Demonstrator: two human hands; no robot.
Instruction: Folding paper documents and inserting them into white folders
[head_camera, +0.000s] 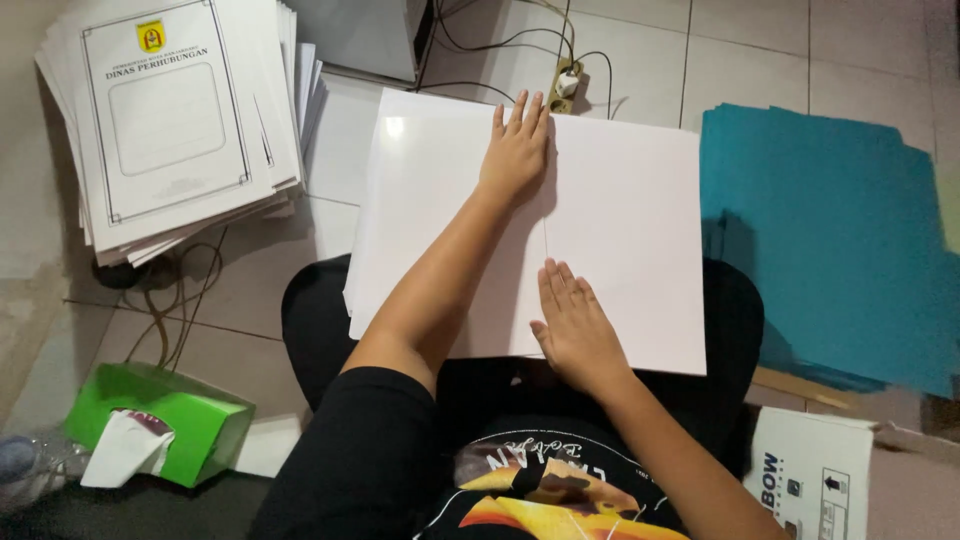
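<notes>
The right hand (578, 330) lies flat, fingers together, pinning the near edge of the white sheets (620, 230) on the person's lap; the left hand (515, 150) presses flat at the far edge along the middle seam, gripping nothing. The sheets look light, thin, glossy and easily creased, best lifted by the edges. A green tissue box (190, 420) sits near left, teal paper (830, 240) right, a printed stack (170, 120) far left and a power strip (565, 85) beyond.
</notes>
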